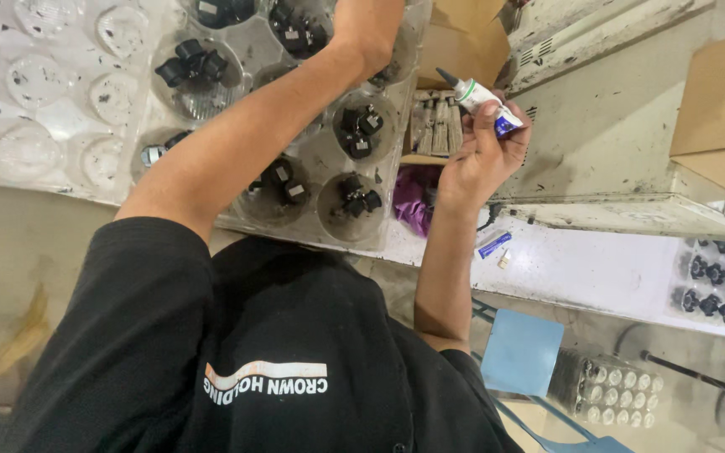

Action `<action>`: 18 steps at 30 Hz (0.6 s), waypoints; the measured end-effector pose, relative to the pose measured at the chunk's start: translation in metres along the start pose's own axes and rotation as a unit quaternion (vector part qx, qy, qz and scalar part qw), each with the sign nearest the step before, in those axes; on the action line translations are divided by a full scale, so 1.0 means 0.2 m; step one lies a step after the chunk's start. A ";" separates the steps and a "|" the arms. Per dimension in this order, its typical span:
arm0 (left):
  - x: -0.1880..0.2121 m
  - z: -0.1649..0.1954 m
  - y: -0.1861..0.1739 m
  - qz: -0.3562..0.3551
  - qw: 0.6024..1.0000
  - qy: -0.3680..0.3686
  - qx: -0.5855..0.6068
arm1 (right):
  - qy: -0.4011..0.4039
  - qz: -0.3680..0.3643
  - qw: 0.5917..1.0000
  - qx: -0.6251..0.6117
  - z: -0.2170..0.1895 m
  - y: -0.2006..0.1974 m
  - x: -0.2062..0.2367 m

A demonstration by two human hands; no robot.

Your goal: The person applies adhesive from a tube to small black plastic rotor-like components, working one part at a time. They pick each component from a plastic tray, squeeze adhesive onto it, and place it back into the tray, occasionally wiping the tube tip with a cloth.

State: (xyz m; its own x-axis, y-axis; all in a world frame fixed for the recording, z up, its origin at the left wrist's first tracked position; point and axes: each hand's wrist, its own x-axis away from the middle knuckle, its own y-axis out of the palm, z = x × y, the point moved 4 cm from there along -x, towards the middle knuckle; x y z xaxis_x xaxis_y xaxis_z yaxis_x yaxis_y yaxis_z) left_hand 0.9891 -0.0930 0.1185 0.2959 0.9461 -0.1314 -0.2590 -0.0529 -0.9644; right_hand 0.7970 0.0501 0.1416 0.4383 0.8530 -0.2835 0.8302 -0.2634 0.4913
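Observation:
My right hand grips a small white glue tube with a green collar, dark nozzle and blue end, nozzle pointing up-left. It is held just right of a clear plastic tray with round wells. Several wells hold small black parts; the wells at the left are bare. My left forearm reaches diagonally across the tray toward the top edge. The hand itself is cut off by the frame there. My black shirt fills the bottom.
A cardboard box of small grey pieces sits behind my right hand, with a purple bag below it. On the white bench lie a small blue tube and another tray of black parts. Below stands a blue stool.

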 end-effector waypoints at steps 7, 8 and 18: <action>0.24 -0.13 -0.30 0.232 0.887 0.097 0.387 | -0.022 0.003 1.000 -0.022 -0.05 0.10 0.05; 0.30 -0.14 -0.32 0.172 0.871 0.063 0.455 | -0.034 -0.011 0.999 -0.028 -0.06 0.13 0.06; 0.74 -0.16 -0.61 0.107 0.669 -0.011 0.735 | -0.272 -0.108 0.948 0.125 -0.25 0.49 0.26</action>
State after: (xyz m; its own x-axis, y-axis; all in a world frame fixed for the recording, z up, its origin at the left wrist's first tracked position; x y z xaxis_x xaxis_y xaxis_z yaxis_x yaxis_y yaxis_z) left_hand 1.0947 0.0441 0.2097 0.0979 0.9727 -0.2106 -0.9230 0.1679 0.3463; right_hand 0.8844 0.0906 0.2170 0.3055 0.5575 -0.7719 0.9466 -0.2658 0.1827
